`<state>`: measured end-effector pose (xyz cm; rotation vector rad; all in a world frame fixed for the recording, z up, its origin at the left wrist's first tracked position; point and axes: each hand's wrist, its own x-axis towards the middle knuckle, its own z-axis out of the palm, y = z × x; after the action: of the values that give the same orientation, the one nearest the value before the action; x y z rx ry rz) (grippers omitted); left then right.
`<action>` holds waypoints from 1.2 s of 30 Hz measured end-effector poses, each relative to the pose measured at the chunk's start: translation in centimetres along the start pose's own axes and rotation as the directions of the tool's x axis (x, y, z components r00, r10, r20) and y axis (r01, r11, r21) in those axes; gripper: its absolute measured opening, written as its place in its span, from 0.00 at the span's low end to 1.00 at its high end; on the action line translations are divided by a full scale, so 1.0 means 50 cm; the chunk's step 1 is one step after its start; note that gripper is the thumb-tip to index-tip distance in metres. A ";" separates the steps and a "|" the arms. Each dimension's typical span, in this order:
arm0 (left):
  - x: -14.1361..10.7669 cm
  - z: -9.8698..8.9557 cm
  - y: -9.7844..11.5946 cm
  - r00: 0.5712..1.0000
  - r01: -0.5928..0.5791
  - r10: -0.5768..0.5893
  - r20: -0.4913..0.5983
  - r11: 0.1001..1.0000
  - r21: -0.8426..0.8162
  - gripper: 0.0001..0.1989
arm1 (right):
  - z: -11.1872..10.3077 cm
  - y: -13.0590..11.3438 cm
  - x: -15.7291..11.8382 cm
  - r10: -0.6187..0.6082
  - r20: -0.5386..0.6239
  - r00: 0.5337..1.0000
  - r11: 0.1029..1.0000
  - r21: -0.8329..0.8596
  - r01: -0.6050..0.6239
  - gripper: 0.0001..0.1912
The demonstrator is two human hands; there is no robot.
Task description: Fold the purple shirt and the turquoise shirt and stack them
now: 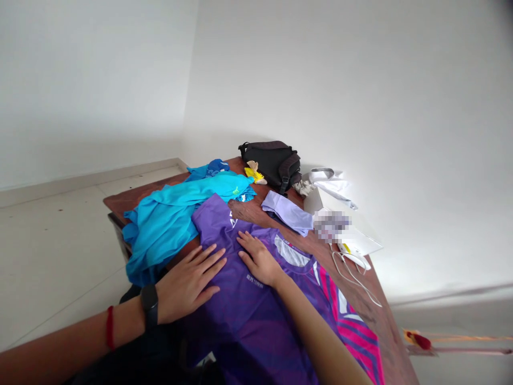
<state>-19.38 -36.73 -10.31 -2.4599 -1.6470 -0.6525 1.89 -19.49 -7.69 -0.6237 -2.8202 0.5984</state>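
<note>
A purple sports jersey (248, 315) with pink and white stripes on one sleeve lies spread on the wooden table, its collar facing away from me. My left hand (188, 279) rests flat on the jersey's left side, fingers stretched out. On the upper chest lies my right hand (258, 259), palm down with its fingers extended. Neither hand grips the fabric. Beside the jersey's left sleeve is a rumpled bright blue garment (168, 216), partly hanging over the table's edge.
Behind are a black backpack (270, 160) and a small yellow item (254, 172). Folded lavender cloth (288, 211) lies past the collar. A white box (360, 227), white cable (352, 275) and white garment (332, 184) occupy the right side of the brown table (385, 321).
</note>
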 end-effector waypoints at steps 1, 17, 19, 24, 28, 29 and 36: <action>-0.002 -0.002 0.001 1.000 -0.001 0.001 0.008 1.000 0.011 0.28 | -0.002 0.014 0.005 0.013 -0.011 1.000 1.000 -0.004 -0.013 0.25; -0.010 0.006 0.014 0.997 0.059 -0.056 -0.048 0.996 0.068 0.27 | -0.048 0.119 0.102 0.106 -0.267 0.958 0.993 -0.017 -0.115 0.17; -0.009 0.006 0.015 0.996 0.068 -0.064 -0.061 0.996 0.062 0.27 | -0.055 0.110 0.144 0.088 -0.201 0.976 0.995 -0.032 -0.097 0.16; -0.007 0.001 0.017 0.996 0.069 -0.065 -0.063 0.996 0.061 0.26 | -0.050 0.100 0.230 0.099 -0.008 0.995 0.995 0.011 -0.099 0.05; -0.009 -0.002 0.016 0.998 0.060 -0.057 -0.034 0.994 0.091 0.27 | -0.047 0.111 0.242 0.141 -0.016 0.990 0.989 0.053 -0.139 0.07; -0.009 -0.001 0.016 0.998 0.060 -0.057 -0.032 0.994 0.091 0.27 | -0.047 0.115 0.240 0.152 -0.034 0.988 0.987 0.054 -0.150 0.07; -0.004 -0.014 0.020 0.994 0.091 -0.089 -0.061 0.995 0.041 0.23 | -0.024 0.116 0.208 0.216 -0.150 0.965 0.976 0.057 -0.210 0.07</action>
<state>-18.75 -37.52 -9.60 -2.3248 -1.7390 -0.6859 -4.98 -9.70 -8.04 -0.9320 -2.6083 0.6122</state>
